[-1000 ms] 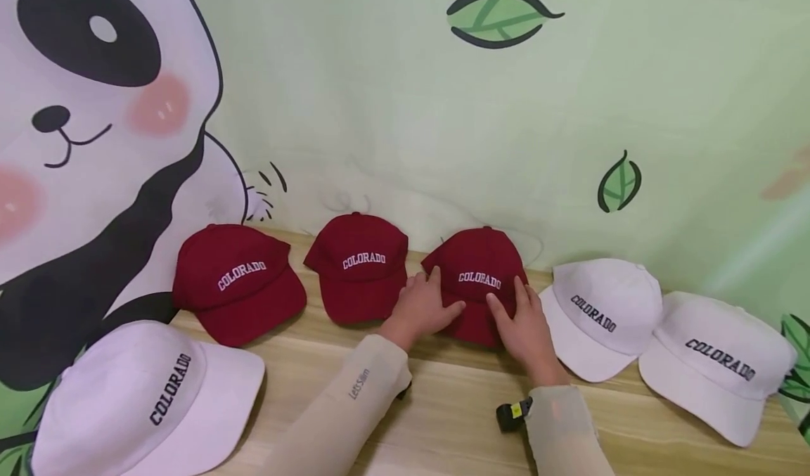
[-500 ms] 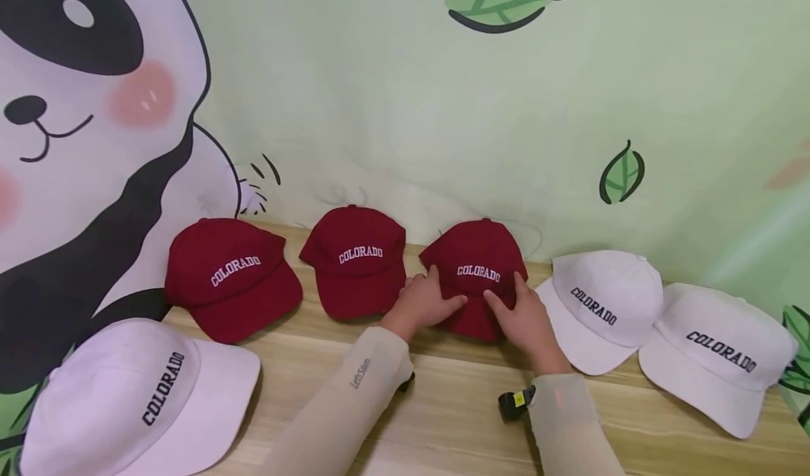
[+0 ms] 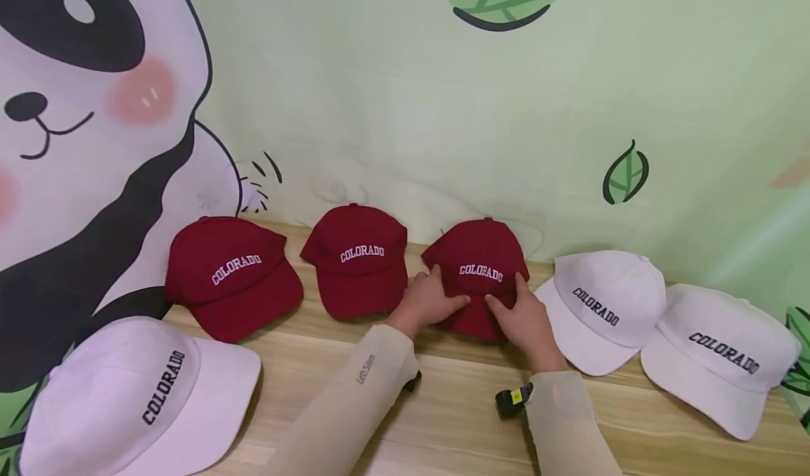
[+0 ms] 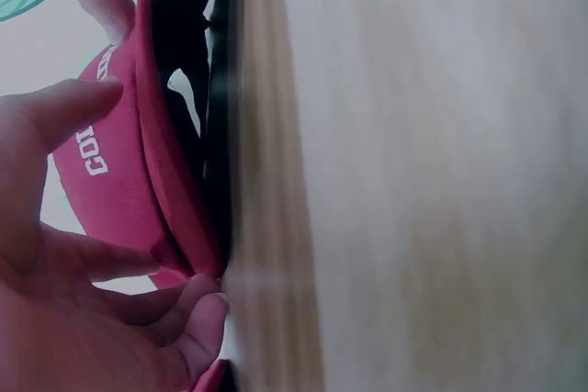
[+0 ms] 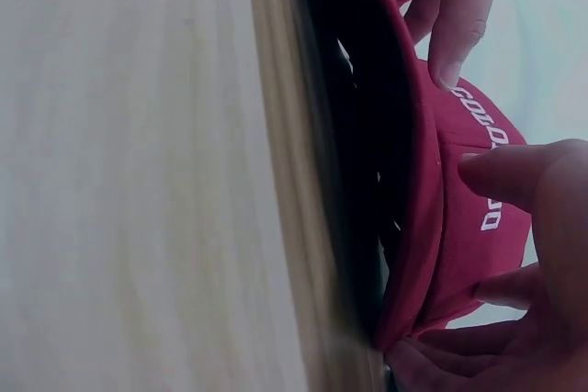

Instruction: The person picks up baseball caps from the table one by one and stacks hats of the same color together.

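Observation:
A dark red baseball cap [image 3: 487,245] with white COLORADO lettering sits on the wooden table, brim toward me. My left hand [image 3: 432,301] holds its left side, thumb on the front by the brim, index finger on the crown. On the other side my right hand [image 3: 524,316] mirrors this grip. In the left wrist view, the curled fingers [image 4: 188,314] are at the end of the brim. The right wrist view shows the right thumb [image 5: 505,169] on the cap's front and the other fingers by the brim's corner. The dark underside of the brim faces the table.
Two more red caps stand to the left, a middle one [image 3: 361,251] and a farther one [image 3: 230,272]. White caps lie at front left [image 3: 126,391] and on the right, one nearer [image 3: 607,286] and one farther [image 3: 728,321]. A panda-printed cloth [image 3: 380,96] hangs behind the table [image 3: 443,420].
The head view has shifted slightly, moving the whole scene a little in the picture. Both hands stay on the same red cap, and the caps keep their places.

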`<control>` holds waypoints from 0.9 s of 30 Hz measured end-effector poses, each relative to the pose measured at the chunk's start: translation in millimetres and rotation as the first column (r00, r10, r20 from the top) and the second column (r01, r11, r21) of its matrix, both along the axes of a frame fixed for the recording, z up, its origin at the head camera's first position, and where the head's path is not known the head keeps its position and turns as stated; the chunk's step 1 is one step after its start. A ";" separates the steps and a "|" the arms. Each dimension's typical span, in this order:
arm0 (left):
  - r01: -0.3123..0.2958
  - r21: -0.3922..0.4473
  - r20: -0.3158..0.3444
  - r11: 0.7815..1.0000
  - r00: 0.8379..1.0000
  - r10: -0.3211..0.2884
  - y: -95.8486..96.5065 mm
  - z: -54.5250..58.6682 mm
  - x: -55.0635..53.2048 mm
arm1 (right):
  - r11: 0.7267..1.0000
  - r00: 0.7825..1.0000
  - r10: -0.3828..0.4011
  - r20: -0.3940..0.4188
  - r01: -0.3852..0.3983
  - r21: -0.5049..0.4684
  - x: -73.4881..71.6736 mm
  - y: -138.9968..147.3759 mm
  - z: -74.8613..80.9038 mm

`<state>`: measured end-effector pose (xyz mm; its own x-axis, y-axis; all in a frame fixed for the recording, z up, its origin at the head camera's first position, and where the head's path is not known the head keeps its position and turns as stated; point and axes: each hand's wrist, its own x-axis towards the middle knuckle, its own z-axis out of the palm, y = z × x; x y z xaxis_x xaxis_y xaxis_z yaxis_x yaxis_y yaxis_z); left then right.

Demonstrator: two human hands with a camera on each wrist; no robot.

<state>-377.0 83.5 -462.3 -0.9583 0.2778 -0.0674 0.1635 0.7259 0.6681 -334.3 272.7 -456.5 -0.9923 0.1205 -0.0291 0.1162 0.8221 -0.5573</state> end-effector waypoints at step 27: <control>-0.114 0.268 0.130 0.957 0.988 0.081 -9.3 -0.2 -3.6 | 0.952 0.997 -0.070 0.042 0.080 -0.294 0.1 -4.8 2.0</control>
<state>-380.7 74.2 -462.6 -0.9717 0.2067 -0.1143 0.0104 0.5209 0.8535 -334.2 268.0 -454.5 -0.9788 0.1758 -0.1049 0.1919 0.6096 -0.7691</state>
